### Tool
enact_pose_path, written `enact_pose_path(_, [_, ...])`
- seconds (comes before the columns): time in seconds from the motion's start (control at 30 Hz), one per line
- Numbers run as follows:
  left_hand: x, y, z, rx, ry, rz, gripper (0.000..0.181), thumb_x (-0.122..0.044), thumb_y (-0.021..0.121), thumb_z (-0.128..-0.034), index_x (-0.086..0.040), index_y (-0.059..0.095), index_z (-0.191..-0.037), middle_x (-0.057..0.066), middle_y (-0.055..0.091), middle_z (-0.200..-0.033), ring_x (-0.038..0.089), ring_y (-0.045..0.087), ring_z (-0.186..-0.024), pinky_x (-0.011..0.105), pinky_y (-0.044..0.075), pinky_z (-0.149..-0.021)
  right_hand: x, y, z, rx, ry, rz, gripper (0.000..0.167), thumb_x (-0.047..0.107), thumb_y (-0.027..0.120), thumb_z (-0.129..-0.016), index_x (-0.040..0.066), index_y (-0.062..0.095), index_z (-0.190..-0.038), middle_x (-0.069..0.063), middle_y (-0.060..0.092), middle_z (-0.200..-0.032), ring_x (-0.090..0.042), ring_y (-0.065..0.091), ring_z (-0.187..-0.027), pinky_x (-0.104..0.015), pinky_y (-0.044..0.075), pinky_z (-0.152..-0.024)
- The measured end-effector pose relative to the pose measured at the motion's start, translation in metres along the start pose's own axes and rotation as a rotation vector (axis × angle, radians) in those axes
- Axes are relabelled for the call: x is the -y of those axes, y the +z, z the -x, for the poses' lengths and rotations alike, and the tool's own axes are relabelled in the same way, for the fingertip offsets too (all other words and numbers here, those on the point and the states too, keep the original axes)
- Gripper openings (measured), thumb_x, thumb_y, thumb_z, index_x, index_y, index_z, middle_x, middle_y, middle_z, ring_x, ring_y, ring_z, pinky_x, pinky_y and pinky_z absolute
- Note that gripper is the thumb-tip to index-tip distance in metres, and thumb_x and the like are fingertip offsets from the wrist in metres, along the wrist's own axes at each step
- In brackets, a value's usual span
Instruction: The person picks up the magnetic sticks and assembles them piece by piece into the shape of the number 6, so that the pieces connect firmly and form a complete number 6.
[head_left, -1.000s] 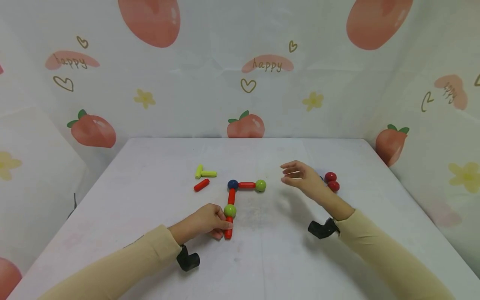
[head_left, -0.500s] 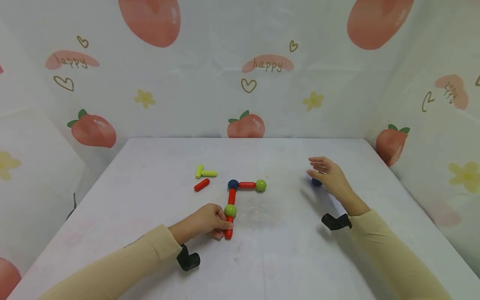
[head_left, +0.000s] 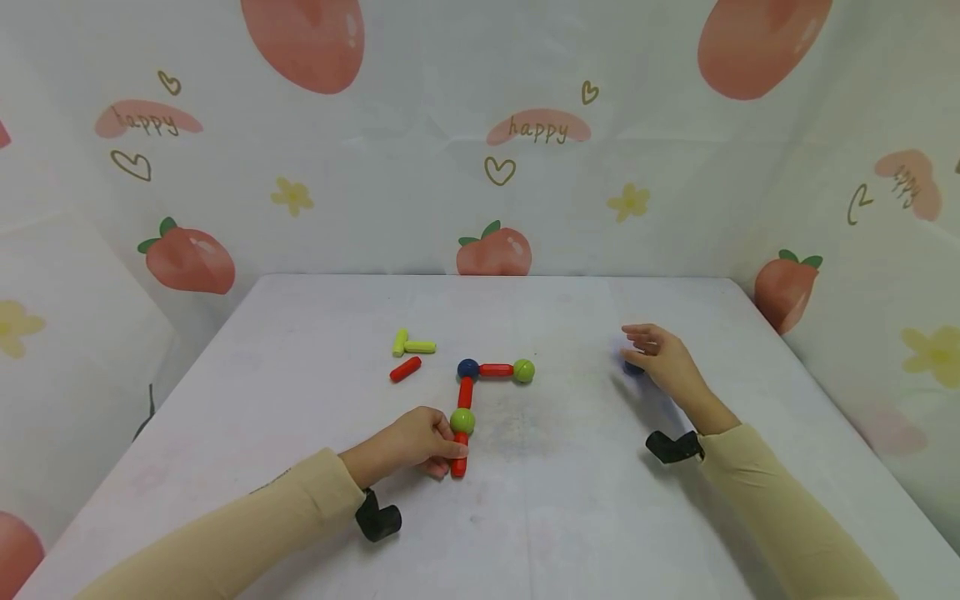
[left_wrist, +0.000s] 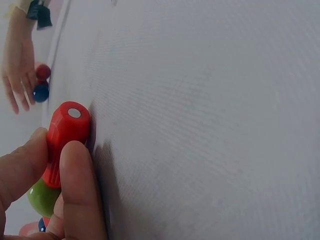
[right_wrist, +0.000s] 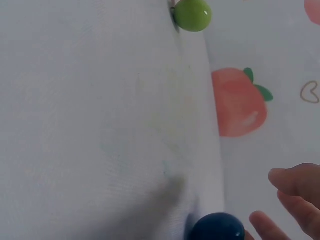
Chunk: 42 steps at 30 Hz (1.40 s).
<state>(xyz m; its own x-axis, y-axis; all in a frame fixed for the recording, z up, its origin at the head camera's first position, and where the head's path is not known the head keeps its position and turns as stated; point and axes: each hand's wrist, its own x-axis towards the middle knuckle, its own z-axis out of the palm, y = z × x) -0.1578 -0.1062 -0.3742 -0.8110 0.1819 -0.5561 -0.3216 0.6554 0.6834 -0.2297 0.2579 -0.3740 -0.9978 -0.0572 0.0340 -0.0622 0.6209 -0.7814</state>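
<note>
Change, last 1 s: R hand (head_left: 671, 367) has gone from near the far-right end of the build out to the loose glossy dark-blue ball (right_wrist: 216, 229), well right of the landmark, the glossy dark-blue corner ball (head_left: 468, 369). Over the last 0.5 s, R hand approx. same posn. L hand (head_left: 411, 440) no change, nor any part of the build. Assessed: attention now on loose balls, L hand steadying the build meanwhile; no part added in this interval.

Fingers: R extended/relaxed, thumb apart, not closed round the loose ball; contact w/ it cannot be confirmed. L thumb + fingers pinch the red faceted rod, prob. plastic (head_left: 460, 465), nearest the person, on the near side of the corner ball.

Build: lies on white surface (head_left: 570, 500), L-shaped. From corner ball toward person: red rod (head_left: 466, 393), glossy lime-green ball (head_left: 462, 421), then the pinched rod. From corner ball to right: second red rod (head_left: 496, 370), second lime-green ball (head_left: 524, 371). Joints appear in contact. Pinched rod's near end bare, round silver-grey disc showing, poss. magnet.

Loose stock: two yellow-green rods (head_left: 420, 347), touching or nearly so, and a spare red rod (head_left: 406, 369), all left of corner ball. Glossy red ball (left_wrist: 43, 72) by R hand, far right of corner ball; hidden in head view.
</note>
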Motion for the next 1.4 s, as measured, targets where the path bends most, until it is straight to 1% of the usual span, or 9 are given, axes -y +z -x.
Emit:
enact_pose_path(0.1, [0.000,0.000,0.000,0.002,0.004,0.000,0.025,-0.020,0.074,-0.0788,-0.005,0.056,-0.087,0.003,0.060,-0.065,0.009,0.055,-0.049,0.017,0.049,-0.051,-0.002,0.002,0.000,0.020,-0.005,0.016,0.044,0.013,0.061,-0.090,0.000,0.049,-0.131,-0.025,0.050,-0.133,-0.040,0.049,-0.124,-0.051,0.038,-0.102])
enact_pose_path(0.3, [0.001,0.000,0.001,0.008,0.003,-0.007,0.025,-0.021,0.074,-0.0788,-0.005,0.056,-0.088,0.004,0.061,-0.066,0.009,0.055,-0.050,0.017,0.049,-0.051,-0.009,0.007,-0.001,0.104,0.015,0.084,0.042,0.013,0.062,-0.088,0.001,0.052,-0.128,-0.024,0.050,-0.133,-0.041,0.050,-0.122,-0.049,0.040,-0.100])
enact_pose_path(0.5, [0.000,0.000,0.001,0.009,0.002,-0.005,0.025,-0.021,0.074,-0.0790,-0.005,0.056,-0.088,0.004,0.061,-0.066,0.009,0.055,-0.050,0.017,0.049,-0.051,-0.006,0.009,0.001,0.162,0.018,0.129,0.040,0.011,0.062,-0.088,-0.001,0.054,-0.126,-0.025,0.049,-0.134,-0.040,0.050,-0.121,-0.040,0.047,-0.091])
enact_pose_path(0.77, [-0.001,0.000,0.003,0.005,-0.007,-0.007,0.025,-0.020,0.074,-0.0792,-0.005,0.056,-0.088,0.003,0.061,-0.066,0.009,0.055,-0.050,0.016,0.049,-0.051,-0.003,0.009,0.002,0.171,0.015,0.153,0.038,0.009,0.061,-0.088,0.000,0.056,-0.125,-0.026,0.050,-0.133,-0.039,0.052,-0.120,-0.035,0.048,-0.086])
enact_pose_path(0.87, [-0.001,0.000,0.003,0.003,-0.004,-0.011,0.025,-0.021,0.074,-0.0790,-0.005,0.056,-0.088,0.004,0.060,-0.066,0.009,0.055,-0.050,0.016,0.049,-0.051,-0.003,0.009,0.002,0.168,0.019,0.156,0.038,0.009,0.061,-0.088,0.000,0.056,-0.125,-0.025,0.050,-0.133,-0.039,0.052,-0.120,-0.037,0.048,-0.087])
enact_pose_path(1.13, [-0.001,-0.001,0.004,-0.004,0.002,-0.026,0.026,-0.022,0.074,-0.0786,-0.006,0.056,-0.089,0.004,0.060,-0.067,0.009,0.055,-0.050,0.016,0.049,-0.051,0.001,0.006,0.002,0.168,0.057,0.136,0.042,0.017,0.061,-0.089,0.004,0.054,-0.129,-0.023,0.050,-0.135,-0.039,0.050,-0.122,-0.042,0.048,-0.092])
enact_pose_path(1.3, [-0.001,0.000,0.003,-0.001,0.006,-0.018,0.026,-0.021,0.074,-0.0790,-0.006,0.056,-0.088,0.004,0.060,-0.066,0.009,0.055,-0.049,0.016,0.049,-0.051,0.006,0.004,0.004,0.160,0.049,0.101,0.043,0.018,0.060,-0.090,0.004,0.053,-0.130,-0.023,0.049,-0.135,-0.039,0.049,-0.123,-0.047,0.045,-0.096])
enact_pose_path(1.4, [-0.001,0.000,0.002,0.003,0.004,-0.012,0.025,-0.021,0.074,-0.0794,-0.005,0.056,-0.088,0.004,0.060,-0.065,0.009,0.055,-0.048,0.016,0.049,-0.051,0.010,0.004,0.006,0.153,0.050,0.082,0.044,0.020,0.060,-0.090,0.006,0.052,-0.131,-0.022,0.048,-0.136,-0.038,0.050,-0.123,-0.047,0.045,-0.097])
